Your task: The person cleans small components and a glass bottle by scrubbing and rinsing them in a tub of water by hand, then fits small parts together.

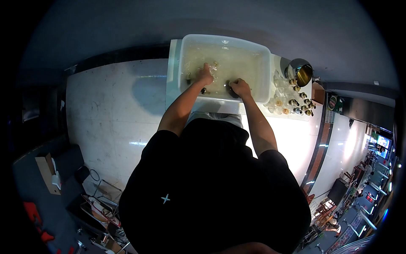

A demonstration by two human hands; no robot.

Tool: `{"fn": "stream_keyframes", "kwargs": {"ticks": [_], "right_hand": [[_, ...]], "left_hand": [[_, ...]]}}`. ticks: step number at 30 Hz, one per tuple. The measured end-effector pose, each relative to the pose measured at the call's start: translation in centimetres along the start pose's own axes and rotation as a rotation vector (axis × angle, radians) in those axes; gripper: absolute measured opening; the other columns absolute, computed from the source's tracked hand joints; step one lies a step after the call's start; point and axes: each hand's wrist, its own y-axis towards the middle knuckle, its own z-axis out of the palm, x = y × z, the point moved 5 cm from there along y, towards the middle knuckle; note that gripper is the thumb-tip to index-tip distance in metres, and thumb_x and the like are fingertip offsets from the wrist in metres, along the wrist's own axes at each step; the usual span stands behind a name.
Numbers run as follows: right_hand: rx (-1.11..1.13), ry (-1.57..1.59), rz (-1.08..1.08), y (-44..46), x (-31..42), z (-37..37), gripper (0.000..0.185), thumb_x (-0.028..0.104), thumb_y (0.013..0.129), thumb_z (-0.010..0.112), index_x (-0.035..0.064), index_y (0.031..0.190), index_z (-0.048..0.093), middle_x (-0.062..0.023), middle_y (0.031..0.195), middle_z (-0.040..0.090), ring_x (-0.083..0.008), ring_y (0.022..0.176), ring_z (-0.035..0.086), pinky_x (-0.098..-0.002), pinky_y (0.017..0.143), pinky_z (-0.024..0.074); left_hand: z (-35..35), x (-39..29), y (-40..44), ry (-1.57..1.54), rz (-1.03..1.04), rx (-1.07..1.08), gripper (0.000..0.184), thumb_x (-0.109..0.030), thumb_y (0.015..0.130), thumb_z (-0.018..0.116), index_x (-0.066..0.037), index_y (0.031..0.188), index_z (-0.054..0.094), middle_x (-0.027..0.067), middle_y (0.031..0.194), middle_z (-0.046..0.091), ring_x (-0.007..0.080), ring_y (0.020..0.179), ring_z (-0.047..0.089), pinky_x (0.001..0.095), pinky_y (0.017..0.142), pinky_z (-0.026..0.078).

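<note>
A large white plastic tub (269, 72) of cloudy water stands in front of me on a pale table. My left hand (205, 76) is in the left part of the tub, thumb raised, closed at a clear glass bottle (214, 67) that is partly hidden by water and glare. Near the tub's front wall, my right hand (240, 87) has its fingers closed on a dark, soft-looking piece (231, 90), whose kind I cannot make out. Small dark objects (204, 90) show in the water by my left wrist.
Several clear bottles with gold-coloured tops (294, 102) stand close together right of the tub. Behind them is a shiny round metal bowl (299, 71). A cardboard box (318, 93) sits beyond the table's right end. Chairs and stacked items (101, 203) are behind me at left.
</note>
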Motion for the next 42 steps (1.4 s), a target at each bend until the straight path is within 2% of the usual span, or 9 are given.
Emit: {"fn": "stream_keyframes", "kwargs": {"ticks": [13,22,25,29,32,36,38,41,42], "right_hand": [[-0.044,-0.004,-0.046,0.8,-0.7,0.4,0.049,0.046,0.075,0.069,0.0116,0.11,0.071,-0.0167,0.11,0.071,-0.0329,0.106,0.068,-0.0406,0.092,0.0518],[-0.093,0.036,-0.063,0.1,-0.3,0.0,0.049,0.044,0.076,0.07,0.0053,0.106,0.071,-0.0212,0.104,0.072,-0.0357,0.101,0.069,-0.0419,0.091,0.0523],[-0.054,0.04,-0.023,0.2,-0.2,-0.1,0.047,0.044,0.075,0.07,0.0085,0.107,0.071,-0.0192,0.108,0.071,-0.0348,0.104,0.068,-0.0422,0.092,0.0519],[-0.039,0.072,0.0,-0.4,0.0,-0.4,0.044,0.041,0.078,0.07,0.0056,0.105,0.072,-0.0215,0.103,0.071,-0.0336,0.099,0.069,-0.0398,0.089,0.0529],[-0.28,0.221,-0.182,1.2,-0.4,-0.6,0.044,0.042,0.085,0.067,0.0065,0.112,0.069,-0.0156,0.105,0.072,-0.0304,0.1,0.069,-0.0399,0.088,0.0534],[-0.047,1.142,-0.14,1.3,1.9,-1.9,0.044,0.042,0.094,0.061,0.0073,0.121,0.063,-0.006,0.105,0.069,-0.0234,0.096,0.066,-0.0368,0.083,0.0534],[0.084,1.263,-0.103,-1.1,5.0,-4.4,0.044,0.043,0.095,0.06,0.0063,0.119,0.063,-0.0034,0.102,0.067,-0.0193,0.091,0.064,-0.0322,0.079,0.0529],[0.257,1.067,-0.13,-2.2,7.4,-4.9,0.042,0.043,0.095,0.06,0.0058,0.113,0.066,-0.0042,0.095,0.067,-0.0184,0.087,0.065,-0.0313,0.079,0.0531],[0.233,0.834,-0.134,-1.6,7.3,-4.4,0.039,0.042,0.096,0.057,0.0056,0.101,0.071,-0.0097,0.086,0.07,-0.0252,0.084,0.068,-0.0351,0.079,0.0537]], "left_hand": [[0.2,0.0,1.8,0.02,-0.098,0.012,0.059,-0.014,0.082,0.067,-0.015,0.133,0.036,0.022,0.124,0.062,0.0411,0.12,0.059,0.0506,0.097,0.047],[1.1,-0.8,5.3,0.084,-0.026,-0.129,0.071,-0.019,0.075,0.079,-0.013,0.131,0.035,0.0198,0.128,0.06,0.0417,0.119,0.057,0.051,0.096,0.046],[1.5,-1.1,5.9,0.046,-0.022,-0.105,0.072,-0.022,0.082,0.073,-0.021,0.139,0.03,0.0234,0.125,0.059,0.0462,0.12,0.056,0.0525,0.099,0.045],[1.4,-2.0,5.8,-0.079,0.109,-0.104,0.072,-0.023,0.079,0.077,-0.02,0.137,0.034,0.0237,0.117,0.062,0.046,0.115,0.059,0.0507,0.094,0.048],[-0.8,-4.5,2.4,-0.076,0.302,-0.1,0.065,-0.02,0.08,0.076,-0.02,0.134,0.039,0.0224,0.115,0.063,0.0448,0.111,0.06,0.0507,0.091,0.049],[-3.4,-6.7,-2.7,0.047,0.459,-0.079,0.059,-0.013,0.079,0.075,-0.018,0.13,0.046,0.0169,0.119,0.062,0.041,0.108,0.06,0.0486,0.092,0.048],[-4.1,-7.2,-5.3,0.122,0.495,-0.071,0.059,-0.011,0.078,0.076,-0.018,0.129,0.049,0.015,0.12,0.062,0.0393,0.107,0.06,0.047,0.093,0.047],[-4.5,-7.4,-7.7,0.134,0.596,-0.089,0.06,-0.012,0.076,0.078,-0.019,0.13,0.053,0.0149,0.117,0.063,0.0387,0.106,0.06,0.0453,0.093,0.048],[-4.5,-7.5,-8.2,0.136,0.631,-0.088,0.061,-0.012,0.075,0.079,-0.018,0.13,0.054,0.0149,0.117,0.064,0.0385,0.106,0.06,0.0445,0.092,0.049]]}}
